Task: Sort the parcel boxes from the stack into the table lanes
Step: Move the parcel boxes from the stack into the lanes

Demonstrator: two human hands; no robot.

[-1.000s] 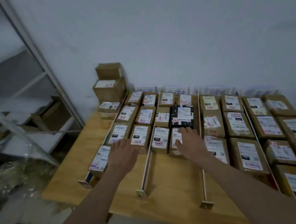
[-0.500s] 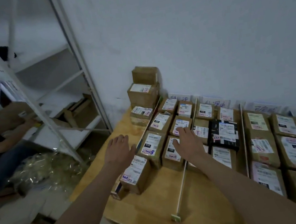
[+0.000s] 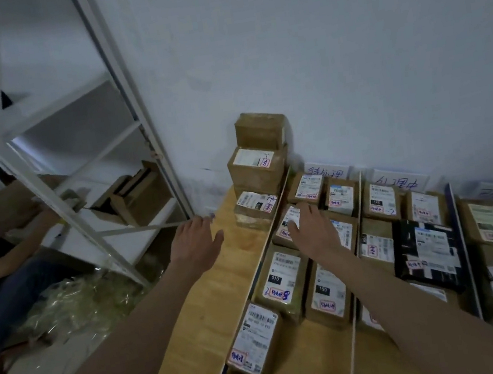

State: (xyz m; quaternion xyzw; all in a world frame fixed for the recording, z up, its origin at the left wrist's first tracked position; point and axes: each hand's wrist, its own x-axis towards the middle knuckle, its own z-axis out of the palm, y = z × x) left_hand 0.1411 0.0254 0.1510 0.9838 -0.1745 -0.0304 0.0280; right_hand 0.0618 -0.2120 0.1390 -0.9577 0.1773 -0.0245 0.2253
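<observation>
A stack of brown parcel boxes (image 3: 258, 156) stands at the table's far left corner against the wall, with a lower labelled box (image 3: 255, 209) in front of it. My left hand (image 3: 197, 242) hovers open over the table's left edge, short of that lower box. My right hand (image 3: 314, 229) is spread open above labelled boxes in the first lane (image 3: 280, 281). Neither hand holds anything. White rails (image 3: 254, 277) split the wooden table (image 3: 213, 313) into lanes filled with parcels, among them a black parcel (image 3: 427, 251).
Paper signs (image 3: 327, 171) are stuck on the wall behind the lanes. A white metal shelf rack (image 3: 115, 88) stands left of the table, with cardboard on its shelf. Another person's arm (image 3: 19, 240) reaches in at the far left. Crumpled plastic wrap (image 3: 74, 305) lies on the floor.
My view has swung left and closer to the stack. Both hands have moved left and forward, from the middle lanes toward the corner stack, still empty.
</observation>
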